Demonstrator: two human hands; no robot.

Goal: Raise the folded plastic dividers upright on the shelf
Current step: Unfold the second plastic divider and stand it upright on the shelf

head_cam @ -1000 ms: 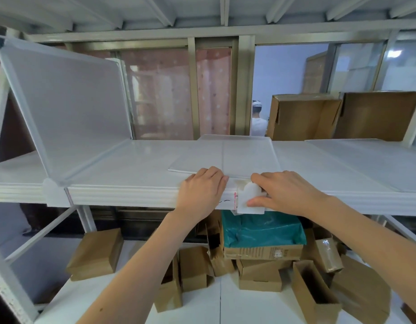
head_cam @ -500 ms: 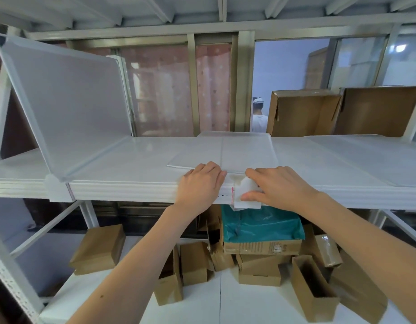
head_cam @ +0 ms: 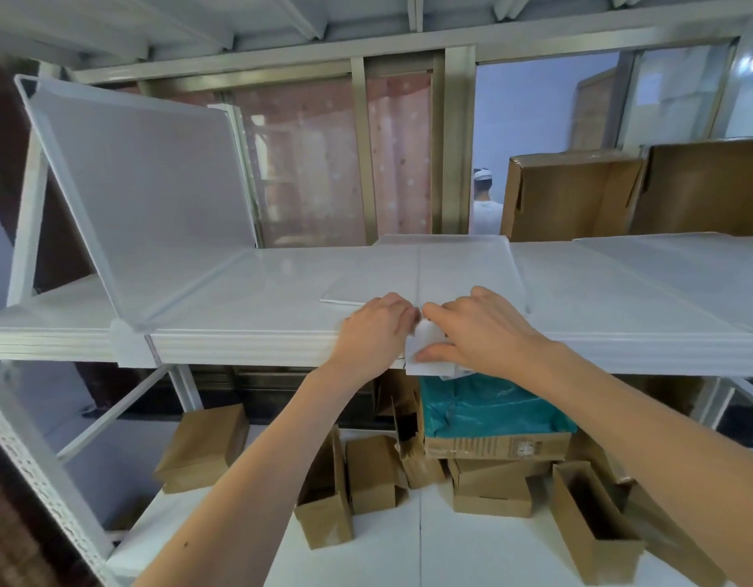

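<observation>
The folded divider (head_cam: 421,269) lies flat on the shelf (head_cam: 247,332), long axis running away from the front edge, directly beyond both hands: left hand (head_cam: 372,332) curled over the edge, right hand (head_cam: 480,332) pinching the white clip (head_cam: 425,353).

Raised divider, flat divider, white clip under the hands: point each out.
raised divider (head_cam: 146,197), head view, middle of its tilted translucent panel.
flat divider (head_cam: 429,269), head view, bare top face near its centre seam.
white clip (head_cam: 425,353), head view, front face between the hands.
</observation>
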